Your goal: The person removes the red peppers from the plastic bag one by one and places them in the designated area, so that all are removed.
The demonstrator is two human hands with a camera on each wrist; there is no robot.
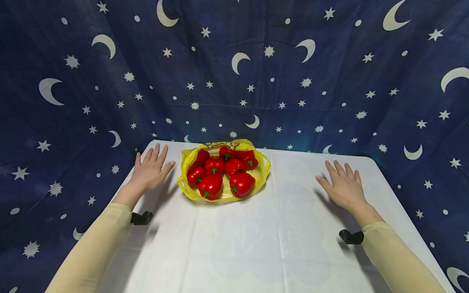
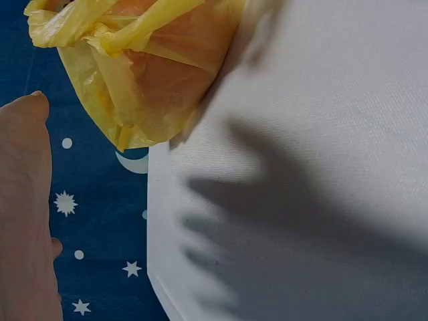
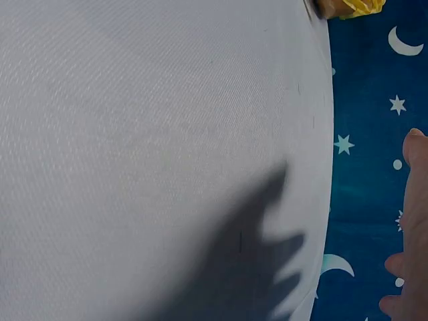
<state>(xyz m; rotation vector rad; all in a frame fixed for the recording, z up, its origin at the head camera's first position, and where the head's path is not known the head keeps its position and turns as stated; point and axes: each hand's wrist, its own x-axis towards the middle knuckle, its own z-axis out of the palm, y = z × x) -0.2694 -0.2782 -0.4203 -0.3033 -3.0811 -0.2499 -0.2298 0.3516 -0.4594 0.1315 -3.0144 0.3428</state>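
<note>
Several red bell peppers (image 1: 213,165) with green stems lie inside a yellow plastic bag (image 1: 261,179), its mouth spread wide toward me. My left hand (image 1: 149,171) is held with spread fingers just left of the bag, apart from it. In the left wrist view the bag's side (image 2: 127,100) shows beyond the thumb (image 2: 27,180). On the other side, my right hand (image 1: 343,188) hovers over the right part of the table with fingers extended, holding nothing. Only a corner of the bag (image 3: 364,7) appears in the right wrist view.
A white cloth covers the table (image 1: 249,240). Behind and beside it hangs a dark blue curtain (image 1: 220,77) with moons and stars. Each wrist carries a black camera mount, one at the left (image 1: 141,218) and one at the right (image 1: 351,237). Both hands cast shadows on the cloth.
</note>
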